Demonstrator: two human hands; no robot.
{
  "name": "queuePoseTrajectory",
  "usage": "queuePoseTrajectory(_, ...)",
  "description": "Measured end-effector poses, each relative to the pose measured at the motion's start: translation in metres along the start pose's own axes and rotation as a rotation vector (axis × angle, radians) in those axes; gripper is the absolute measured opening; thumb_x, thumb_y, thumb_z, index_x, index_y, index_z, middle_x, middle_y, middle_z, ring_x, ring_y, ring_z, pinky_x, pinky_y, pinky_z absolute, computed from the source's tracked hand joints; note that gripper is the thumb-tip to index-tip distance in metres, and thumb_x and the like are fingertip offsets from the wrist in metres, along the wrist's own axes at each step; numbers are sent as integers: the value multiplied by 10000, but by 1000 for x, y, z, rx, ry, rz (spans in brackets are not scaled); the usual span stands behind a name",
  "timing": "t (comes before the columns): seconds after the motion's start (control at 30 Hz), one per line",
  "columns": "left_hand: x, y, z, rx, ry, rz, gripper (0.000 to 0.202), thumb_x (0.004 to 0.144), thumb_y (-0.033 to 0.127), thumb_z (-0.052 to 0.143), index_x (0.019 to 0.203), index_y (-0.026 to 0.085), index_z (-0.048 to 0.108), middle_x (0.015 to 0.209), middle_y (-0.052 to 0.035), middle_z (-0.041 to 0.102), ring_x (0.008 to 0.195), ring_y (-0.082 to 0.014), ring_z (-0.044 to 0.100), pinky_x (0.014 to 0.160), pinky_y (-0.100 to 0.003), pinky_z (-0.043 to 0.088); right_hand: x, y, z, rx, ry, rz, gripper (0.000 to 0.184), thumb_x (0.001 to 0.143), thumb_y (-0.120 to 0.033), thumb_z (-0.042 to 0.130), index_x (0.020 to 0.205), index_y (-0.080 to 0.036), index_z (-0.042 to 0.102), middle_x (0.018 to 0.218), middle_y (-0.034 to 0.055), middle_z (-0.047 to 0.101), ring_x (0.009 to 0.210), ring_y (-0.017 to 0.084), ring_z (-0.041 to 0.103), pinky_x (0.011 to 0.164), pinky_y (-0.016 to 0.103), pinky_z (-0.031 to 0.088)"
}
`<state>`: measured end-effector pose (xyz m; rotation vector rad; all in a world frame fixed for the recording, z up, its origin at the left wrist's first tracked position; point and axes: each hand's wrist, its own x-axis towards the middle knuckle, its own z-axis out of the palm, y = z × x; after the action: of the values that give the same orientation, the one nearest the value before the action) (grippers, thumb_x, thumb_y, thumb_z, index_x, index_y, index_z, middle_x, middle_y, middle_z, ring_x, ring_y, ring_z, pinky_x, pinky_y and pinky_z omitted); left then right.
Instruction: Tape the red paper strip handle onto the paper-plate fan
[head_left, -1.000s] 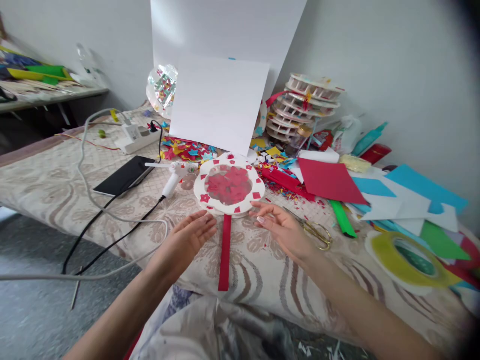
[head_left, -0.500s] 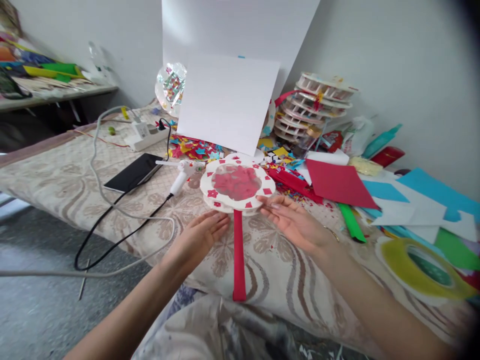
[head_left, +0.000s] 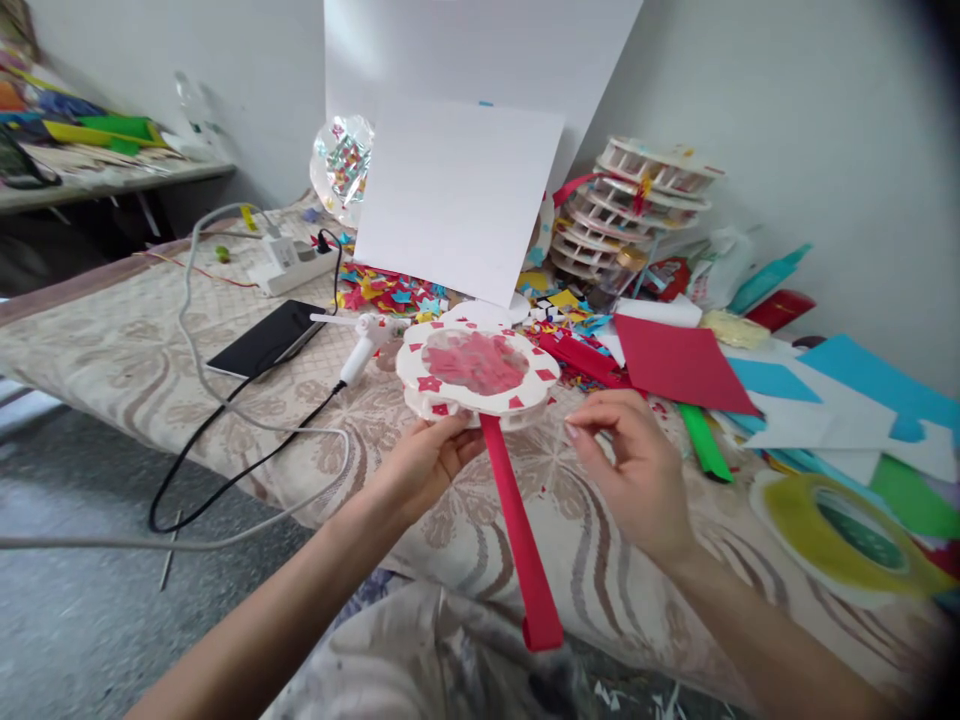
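White flower frame [head_left: 478,362], red bits behind its clear window, is at mid-bench [head_left: 97,350], near edge in the L hand's [head_left: 429,462] grip: thumb at rim, fingers curled below, prob. to steady it. Red strip [head_left: 517,525] trails toward the person. R hand [head_left: 637,470] hovers just beside, fingers bent; can't tell if its grip pinches anything. Glue gun [head_left: 362,355] lies left, prob. for easy reach.

- Table [head_left: 225,445] covered by patterned cloth [head_left: 97,350].
- Power strip [head_left: 292,274], glue gun [head_left: 356,360], flat black slab [head_left: 259,338] laid at left.
- Tape roll [head_left: 791,530], coloured paper [head_left: 686,365] laid at right.
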<state>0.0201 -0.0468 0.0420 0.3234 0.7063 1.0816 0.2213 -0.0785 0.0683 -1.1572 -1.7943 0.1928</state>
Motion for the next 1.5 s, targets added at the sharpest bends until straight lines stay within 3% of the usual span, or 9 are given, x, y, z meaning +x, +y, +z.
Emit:
queuePoseTrajectory(0.1,-1,-2,1,-3,-9,12,114,852,44,553,846,119,638,819,-60,725,728,-135,695,764,-254,555,-7,-7,7,-213,21,-371,231,846,-48,592,999,-216,631,858,49,550,805,182,556,708,341,487)
queuePoseTrajectory(0.2,-4,-4,3,11,-14,12,111,844,43,556,839,117,638,844,-67,729,727,-138,694,790,-265,549,-9,-5,15,-264,-13,-531,313,834,-18,579,1081,-210,604,839,56,561,775,194,547,673,350,487)
queuePoseTrajectory(0.37,-7,-8,5,9,1,9,106,827,35,570,843,115,638,897,-80,731,764,-154,699,806,-277,542,-8,3,22,-302,-4,-549,298,821,-14,606,1059,-192,592,820,60,574,770,200,547,682,355,487)
queuePoseTrajectory(0.6,-8,-11,9,-10,15,28,101,847,44,544,853,103,625,764,-73,714,715,-146,692,724,-252,557,-9,4,29,-295,10,-533,221,812,-10,626,971,-162,605,790,55,579,763,187,533,695,343,479)
queuePoseTrajectory(1.1,-12,-15,12,-34,7,26,108,824,37,562,800,99,647,753,-71,719,686,-137,684,692,-239,554,-6,4,34,-327,16,-514,133,811,-19,649,865,-136,614,735,58,586,733,186,530,691,335,465)
queuePoseTrajectory(1.5,-15,-18,13,-56,24,2,113,830,18,551,840,94,635,747,-56,712,629,-116,673,656,-225,566,-8,11,35,-422,14,-632,87,839,-56,643,888,-124,617,724,53,605,708,177,524,674,338,429)
